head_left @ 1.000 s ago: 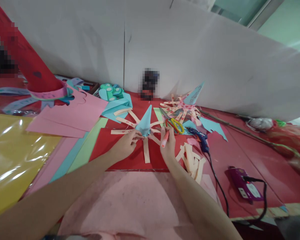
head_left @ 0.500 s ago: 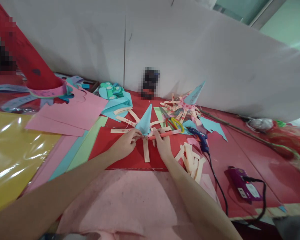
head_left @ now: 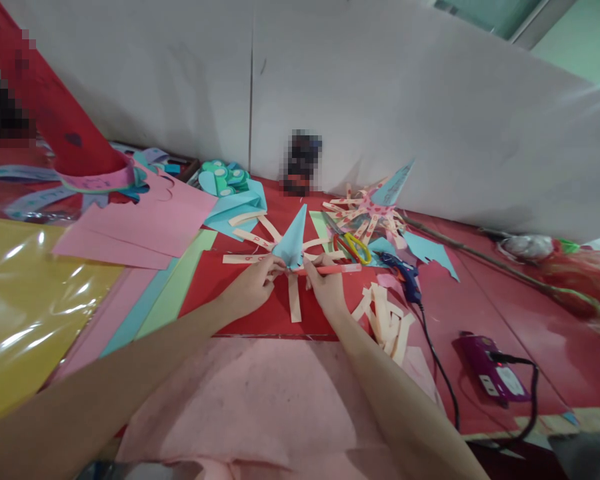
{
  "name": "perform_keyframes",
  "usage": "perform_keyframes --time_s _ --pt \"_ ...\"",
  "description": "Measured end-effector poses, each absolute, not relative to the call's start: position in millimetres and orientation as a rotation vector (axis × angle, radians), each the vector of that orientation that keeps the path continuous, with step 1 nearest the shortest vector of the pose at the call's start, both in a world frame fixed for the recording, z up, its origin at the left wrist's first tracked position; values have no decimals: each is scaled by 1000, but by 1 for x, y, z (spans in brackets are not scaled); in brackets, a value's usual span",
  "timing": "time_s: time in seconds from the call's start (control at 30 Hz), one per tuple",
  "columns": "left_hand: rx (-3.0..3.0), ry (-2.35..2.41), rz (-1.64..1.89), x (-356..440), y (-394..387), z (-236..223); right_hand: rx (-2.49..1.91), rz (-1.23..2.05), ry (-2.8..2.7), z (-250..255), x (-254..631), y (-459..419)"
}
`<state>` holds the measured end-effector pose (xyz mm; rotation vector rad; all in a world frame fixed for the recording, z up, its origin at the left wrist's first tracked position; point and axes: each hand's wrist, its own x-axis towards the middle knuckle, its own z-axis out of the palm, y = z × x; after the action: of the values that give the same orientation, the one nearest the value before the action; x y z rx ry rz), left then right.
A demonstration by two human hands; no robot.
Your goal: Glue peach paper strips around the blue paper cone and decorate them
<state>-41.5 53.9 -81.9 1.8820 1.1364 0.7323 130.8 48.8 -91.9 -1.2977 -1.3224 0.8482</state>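
Observation:
A light blue paper cone (head_left: 292,241) stands on a red paper sheet (head_left: 230,293), with cream paper strips (head_left: 294,303) spread out from its base. Some strips on the left bear red marks. My left hand (head_left: 254,283) is closed at the cone's lower left edge, its fingertips pinching the base. On the other side, my right hand (head_left: 326,287) grips a pinkish-red marker pen (head_left: 343,269), its tip end pointing left at the cone's base. The fingertips partly hide the base.
Scissors (head_left: 356,247) with yellow handles lie right of the cone, beside a blue glue gun (head_left: 405,277) with a cord. Loose cream strips (head_left: 383,320) lie nearer. A purple power socket (head_left: 495,370) sits at right. Another finished-looking cone piece (head_left: 393,187) stands behind; pink paper (head_left: 140,227) lies left.
Both hands keep the same hold at the cone's base, and the pen has barely shifted. The whole view has moved slightly.

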Motion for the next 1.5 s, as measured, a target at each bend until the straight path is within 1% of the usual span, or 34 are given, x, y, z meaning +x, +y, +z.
perform_keyframes --time_s 0.17,0.5,0.73,1.13,1.5 --pt "1901 1126 709 -42 53 -80 -1302 805 -1372 -90 131 47" --pt "1877 1114 711 -41 53 -80 -1323 821 -1380 -92 131 47" --pt "1899 1087 725 -44 56 -89 -1383 837 -1387 -91 130 47" --pt "2050 1148 682 -45 52 -86 -1360 855 -1351 -95 132 49" --pt "2067 1174 661 -45 51 -84 -1401 731 -1431 -93 129 46"
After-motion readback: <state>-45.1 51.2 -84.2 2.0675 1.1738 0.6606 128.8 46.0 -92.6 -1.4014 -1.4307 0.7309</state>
